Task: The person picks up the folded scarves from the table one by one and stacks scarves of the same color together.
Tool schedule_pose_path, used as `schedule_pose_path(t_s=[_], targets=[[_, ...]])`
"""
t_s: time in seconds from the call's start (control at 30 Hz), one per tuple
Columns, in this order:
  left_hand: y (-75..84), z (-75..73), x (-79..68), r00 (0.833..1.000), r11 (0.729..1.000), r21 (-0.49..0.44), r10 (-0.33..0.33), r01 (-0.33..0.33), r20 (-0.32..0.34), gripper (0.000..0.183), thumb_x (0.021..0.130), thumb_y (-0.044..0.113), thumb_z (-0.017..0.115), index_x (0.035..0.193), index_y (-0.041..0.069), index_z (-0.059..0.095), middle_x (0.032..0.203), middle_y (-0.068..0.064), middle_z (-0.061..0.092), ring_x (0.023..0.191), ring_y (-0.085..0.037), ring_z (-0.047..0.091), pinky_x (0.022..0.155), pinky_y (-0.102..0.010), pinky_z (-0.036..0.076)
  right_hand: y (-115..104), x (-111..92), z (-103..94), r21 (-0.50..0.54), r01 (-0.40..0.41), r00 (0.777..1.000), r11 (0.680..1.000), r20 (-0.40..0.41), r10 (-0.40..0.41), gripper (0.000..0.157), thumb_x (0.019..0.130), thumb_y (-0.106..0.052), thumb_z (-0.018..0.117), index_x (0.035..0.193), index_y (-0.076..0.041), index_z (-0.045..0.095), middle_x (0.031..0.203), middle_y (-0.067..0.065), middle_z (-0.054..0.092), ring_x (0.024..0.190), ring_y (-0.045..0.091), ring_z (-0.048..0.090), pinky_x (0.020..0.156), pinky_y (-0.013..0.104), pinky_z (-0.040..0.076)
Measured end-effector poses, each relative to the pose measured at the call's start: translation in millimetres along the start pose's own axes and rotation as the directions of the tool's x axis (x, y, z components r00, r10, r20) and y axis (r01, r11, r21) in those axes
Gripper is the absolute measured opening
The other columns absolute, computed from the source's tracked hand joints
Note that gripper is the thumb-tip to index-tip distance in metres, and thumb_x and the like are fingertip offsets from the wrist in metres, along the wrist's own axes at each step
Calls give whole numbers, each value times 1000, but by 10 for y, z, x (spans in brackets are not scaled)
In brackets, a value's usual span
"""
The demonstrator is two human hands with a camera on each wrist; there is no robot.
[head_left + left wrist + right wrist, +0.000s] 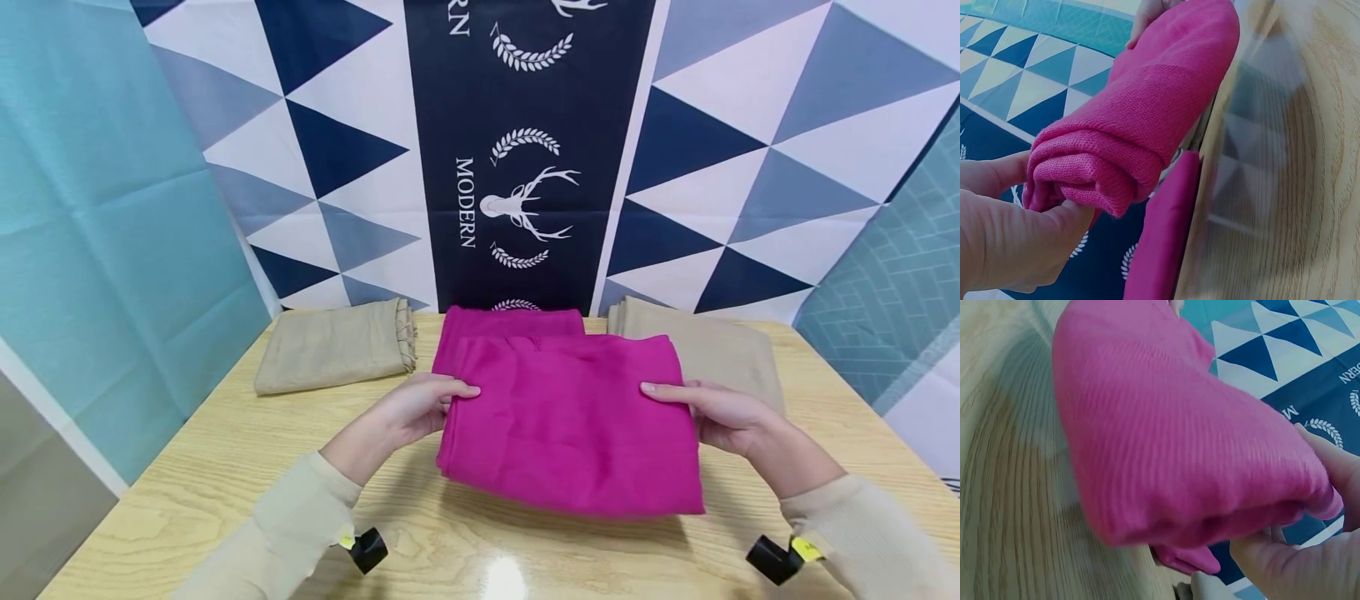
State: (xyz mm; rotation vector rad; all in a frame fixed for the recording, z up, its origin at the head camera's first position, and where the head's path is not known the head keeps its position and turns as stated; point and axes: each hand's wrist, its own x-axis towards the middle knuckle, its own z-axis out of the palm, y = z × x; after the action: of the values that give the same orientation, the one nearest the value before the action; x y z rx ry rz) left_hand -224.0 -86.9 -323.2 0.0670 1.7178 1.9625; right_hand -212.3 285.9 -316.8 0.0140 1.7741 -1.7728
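Observation:
A folded magenta cloth (570, 425) spans the space between both hands, lifted over the table with a shadow beneath it. My left hand (420, 408) grips its left end, thumb on top and fingers underneath. At the opposite end, my right hand (723, 414) holds it the same way. The left wrist view shows several rolled layers of the magenta cloth (1122, 125) at the gripped end. In the right wrist view the cloth (1160, 437) sags in a smooth fold between thumb and fingers.
Behind the held cloth lies a second folded magenta cloth (517, 322), partly hidden. A folded beige cloth (333, 348) with a fringed edge lies back left, another beige cloth (720, 354) back right. The wooden table (225, 492) meets a patterned fabric backdrop (525, 108).

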Motion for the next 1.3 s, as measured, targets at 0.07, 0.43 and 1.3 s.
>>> schedule_pose_path(t_s=[0.07,0.43,1.3], targets=[[5,-21,-13,1000,1000,0,2,-2,3,15,91,4,56,105,1,58,75,7,67,72,-5,65,73,-21,56,-10,31,18,8,-15,999,1000,-35,16,20,98,-36,52,110,-20,55,101,-7,69,94,10,69,88,29,57],[46,-101,-71,1000,1000,1,4,-4,5,16,92,5,54,108,1,56,67,9,67,71,-2,65,74,-20,55,-66,93,88,150,-28,999,988,-22,32,15,96,-33,56,103,-20,60,97,-5,72,91,12,71,85,29,57],[76,-310,-166,1000,1000,-11,9,-9,-11,39,94,6,51,130,-9,46,74,8,70,74,-3,67,76,-21,57,-235,181,170,228,13,1000,973,18,-17,15,97,-26,57,96,-18,70,92,-4,76,87,8,72,82,22,56]])
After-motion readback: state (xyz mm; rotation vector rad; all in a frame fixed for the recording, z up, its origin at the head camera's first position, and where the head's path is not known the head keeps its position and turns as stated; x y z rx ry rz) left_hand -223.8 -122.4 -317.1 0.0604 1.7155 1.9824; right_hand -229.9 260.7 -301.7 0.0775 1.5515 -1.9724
